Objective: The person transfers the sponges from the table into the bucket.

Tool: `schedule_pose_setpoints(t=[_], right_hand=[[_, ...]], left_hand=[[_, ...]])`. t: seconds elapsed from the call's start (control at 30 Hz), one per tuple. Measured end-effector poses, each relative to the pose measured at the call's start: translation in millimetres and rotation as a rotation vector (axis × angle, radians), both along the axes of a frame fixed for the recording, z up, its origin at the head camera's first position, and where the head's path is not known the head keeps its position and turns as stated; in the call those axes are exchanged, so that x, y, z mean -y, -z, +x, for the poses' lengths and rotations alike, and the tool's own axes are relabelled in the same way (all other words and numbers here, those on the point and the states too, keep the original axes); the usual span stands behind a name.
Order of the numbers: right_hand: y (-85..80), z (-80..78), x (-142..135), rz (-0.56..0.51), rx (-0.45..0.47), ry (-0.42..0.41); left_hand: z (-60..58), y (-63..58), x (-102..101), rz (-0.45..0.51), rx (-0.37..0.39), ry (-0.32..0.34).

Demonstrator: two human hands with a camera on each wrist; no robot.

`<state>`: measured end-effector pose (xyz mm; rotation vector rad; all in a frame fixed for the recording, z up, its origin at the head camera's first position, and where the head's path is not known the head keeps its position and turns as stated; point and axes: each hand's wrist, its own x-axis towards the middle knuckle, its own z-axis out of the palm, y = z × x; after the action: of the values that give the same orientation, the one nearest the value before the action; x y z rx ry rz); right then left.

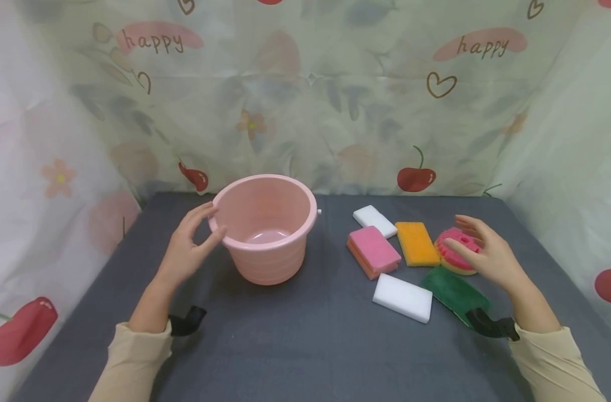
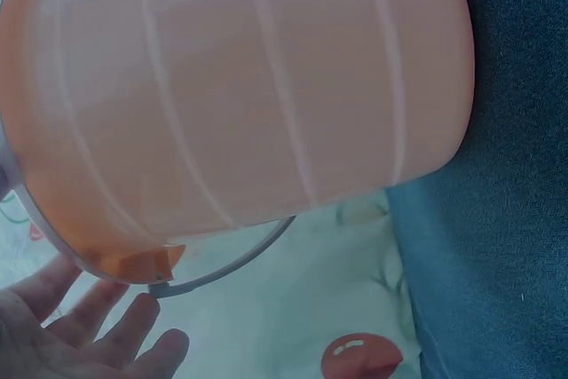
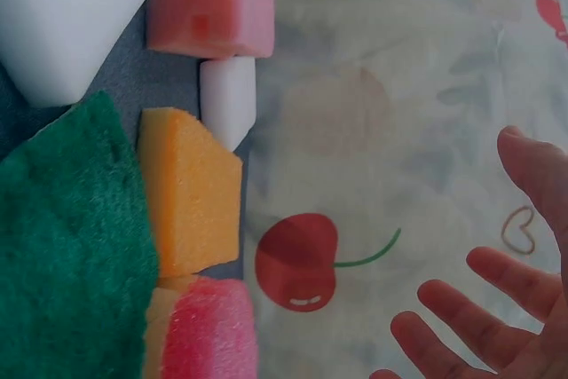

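- Pink bucket (image 1: 267, 265), one, upright, at 11 o'clock on the table, 12 being the far edge; ringed wall, rounded rim, inner floor visible.
- Bucket handle (image 2: 235, 265), pale and curved, hanging behind the bucket in the left wrist view.
- Left hand (image 1: 189, 240), at the bucket's 9 o'clock; thumb and fingers spread along the rim, not clenched; firm contact cannot be told.
- Right hand (image 1: 488, 254), at the bucket's 3 o'clock, well apart from it; released, fingers apart and loosely bent, hanging over the round sponge.
- Round sponge (image 1: 452, 258), raspberry pink on a yellow base, partly hidden by the right hand.
- Orange sponge (image 1: 417, 244), oblong, just beside the round sponge at its 9 o'clock.
- Green pad (image 1: 453, 289), flat, at the round sponge's 6 o'clock.
- Two-tone pink sponge (image 1: 375, 248), at the orange sponge's 9 o'clock.
- White blocks, two: rear block (image 1: 375, 220) at the two-tone sponge's 12 o'clock, front block (image 1: 403, 297) at its 5 o'clock.
- Table (image 1: 305, 352), covered in dark cloth.
- Sleeves (image 1: 134, 357), beige, with black straps (image 1: 188, 321) at the wrists.
- Curtain (image 1: 310, 128), at 12 o'clock beyond the table, printed with cherries, hearts and "happy".
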<state>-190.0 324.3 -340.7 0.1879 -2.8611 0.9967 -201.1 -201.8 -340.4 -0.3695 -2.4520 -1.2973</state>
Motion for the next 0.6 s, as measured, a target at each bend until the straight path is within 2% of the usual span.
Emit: schedule_pose_setpoints(t=[0.3,0.6], right_hand=[[17.8,-4.4,-22.7,-0.045,0.033,0.157],[31.0,-10.8,-45.5,0.032,0.209,0.194]], left_hand=[[-0.7,2.2,-0.7,0.026,0.011,-0.012],[-0.8,2.3,-1.0,0.053,0.023,-0.017]])
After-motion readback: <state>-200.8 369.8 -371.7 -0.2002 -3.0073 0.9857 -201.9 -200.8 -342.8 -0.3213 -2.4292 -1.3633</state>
